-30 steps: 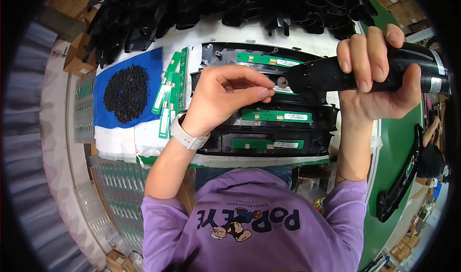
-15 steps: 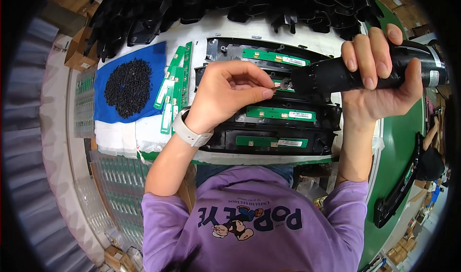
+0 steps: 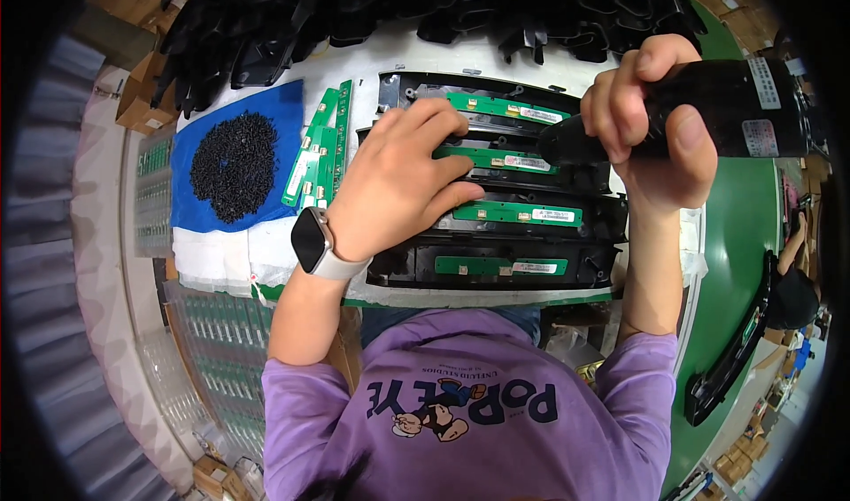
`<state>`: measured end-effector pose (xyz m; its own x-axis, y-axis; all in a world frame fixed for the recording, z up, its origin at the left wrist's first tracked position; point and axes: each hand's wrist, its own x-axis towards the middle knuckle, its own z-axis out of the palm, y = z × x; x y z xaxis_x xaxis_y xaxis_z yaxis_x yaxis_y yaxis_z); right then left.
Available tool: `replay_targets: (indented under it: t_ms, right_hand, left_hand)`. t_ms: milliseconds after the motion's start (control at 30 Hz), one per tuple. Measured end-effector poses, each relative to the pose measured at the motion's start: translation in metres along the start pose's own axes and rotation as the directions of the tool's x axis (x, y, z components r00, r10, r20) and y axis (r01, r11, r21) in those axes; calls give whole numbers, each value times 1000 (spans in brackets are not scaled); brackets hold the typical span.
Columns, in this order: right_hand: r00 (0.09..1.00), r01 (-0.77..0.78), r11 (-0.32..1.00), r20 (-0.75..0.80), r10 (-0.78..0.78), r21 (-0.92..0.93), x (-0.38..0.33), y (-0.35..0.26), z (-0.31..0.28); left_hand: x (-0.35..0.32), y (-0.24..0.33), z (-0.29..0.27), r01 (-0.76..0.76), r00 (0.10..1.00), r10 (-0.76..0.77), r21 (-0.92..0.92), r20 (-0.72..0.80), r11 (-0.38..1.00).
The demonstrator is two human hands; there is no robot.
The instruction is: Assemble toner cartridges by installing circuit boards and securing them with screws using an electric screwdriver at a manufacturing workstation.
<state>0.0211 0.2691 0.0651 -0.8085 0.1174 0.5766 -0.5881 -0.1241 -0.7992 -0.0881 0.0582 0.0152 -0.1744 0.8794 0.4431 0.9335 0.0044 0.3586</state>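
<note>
Purple shirt (image 3: 469, 404), lower centre: wearer's chest and both sleeves, unchanged.

Left hand (image 3: 394, 187), watch (image 3: 310, 240) at the wrist: lies palm down on the stacked black housings (image 3: 496, 227), fingers stretched flat and pressing the second green board (image 3: 496, 158). Half a second ago the fingers were bunched at a point further back; now they are spread and lower on the stack.

Right hand (image 3: 651, 134): fingers wrapped tight round the black screwdriver (image 3: 699, 116), thumb on top. The tool's nose points left, at the right end of that second board. It sits about where it did before.

Loose green boards (image 3: 319, 151): beside the stack, left, unmoved.

Blue cloth (image 3: 208, 218) bearing a heap of black screws (image 3: 235, 163): further left.

Black plastic parts (image 3: 398, 10): piled along the far edge of the bench.
</note>
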Motion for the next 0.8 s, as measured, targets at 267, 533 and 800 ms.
replay_targets:
  t_ms: [267,533,800]
  right_hand:
    - [999,-28,994,-48,23,-106,0,7,15]
    - [991,-100,991,-97,91,-88,12,21,21]
    - [994,-98,967,-75,83,-236,14,17,29]
  left_hand:
    - [-1,1,4,39,998,-39,-11,55,999]
    - [0,0,9,54,996,-54,11,67,998]
    - [2,0,10,40,997,-40,14,68,999]
